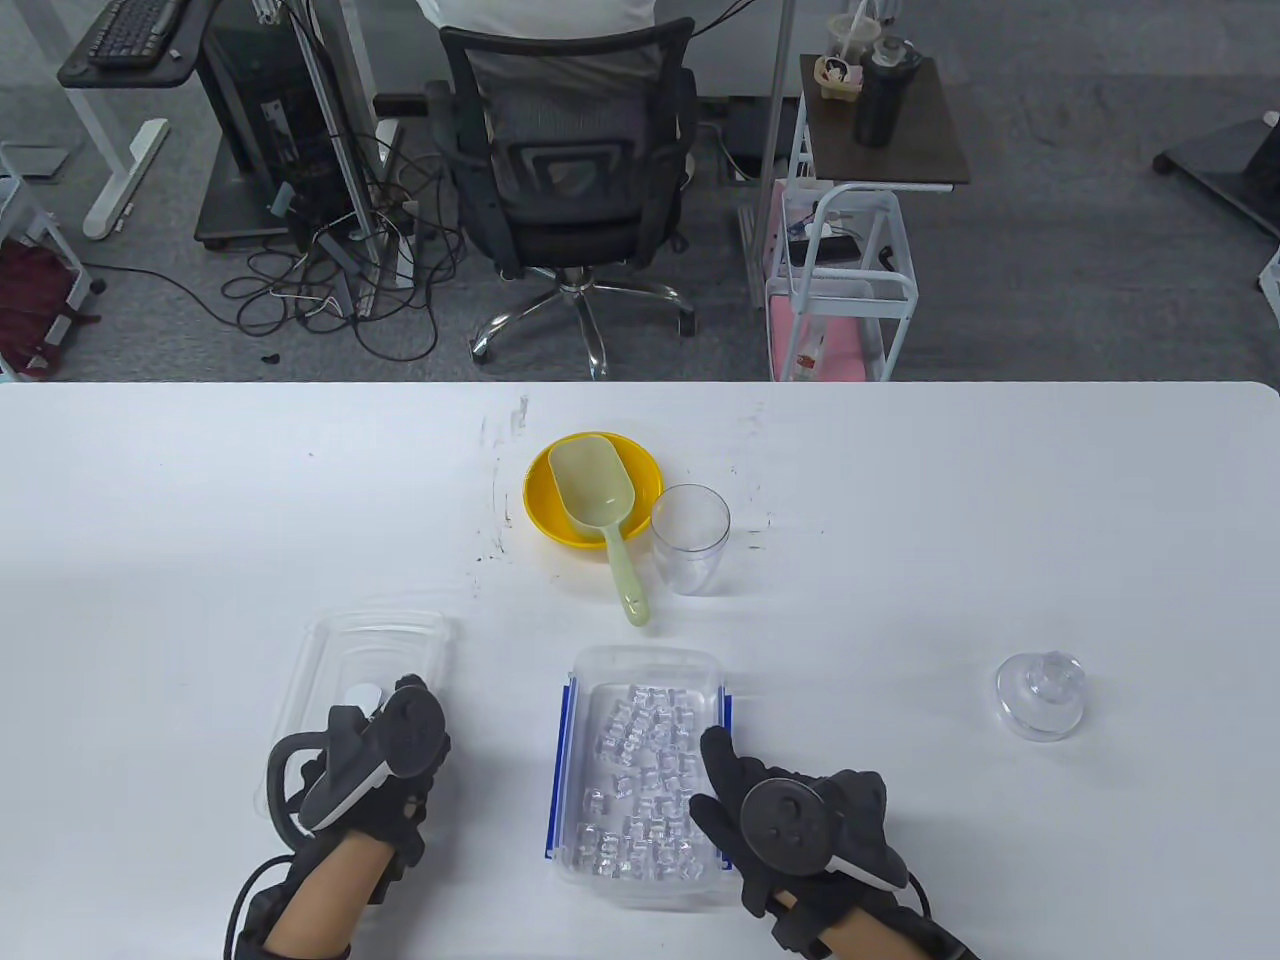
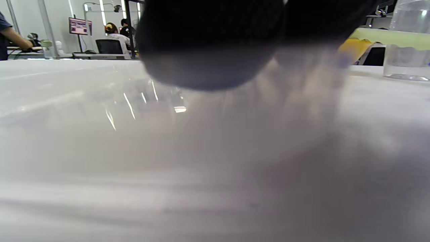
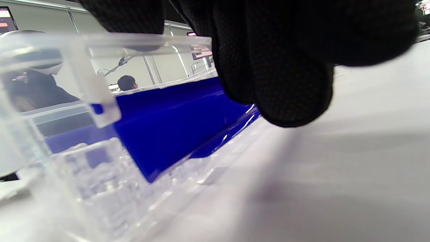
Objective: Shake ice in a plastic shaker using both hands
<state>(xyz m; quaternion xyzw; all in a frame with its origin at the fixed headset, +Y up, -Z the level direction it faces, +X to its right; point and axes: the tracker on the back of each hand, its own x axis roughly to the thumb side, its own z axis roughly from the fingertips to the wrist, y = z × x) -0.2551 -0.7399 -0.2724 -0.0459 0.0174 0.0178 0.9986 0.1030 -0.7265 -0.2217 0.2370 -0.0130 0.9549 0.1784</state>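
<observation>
The clear plastic shaker cup stands upright and empty at mid-table; it also shows in the left wrist view. Its clear lid lies apart at the right. A clear box with blue clips holds several ice cubes near the front. My right hand grips the box's right rim, with the thumb over the rim and the fingers outside. My left hand rests flat on the box's clear lid, which lies on the table to the left; its fingers touch the plastic.
A yellow bowl with a pale green scoop in it sits behind the ice box, just left of the shaker cup. The scoop's handle points toward me. An office chair and carts stand beyond the table's far edge.
</observation>
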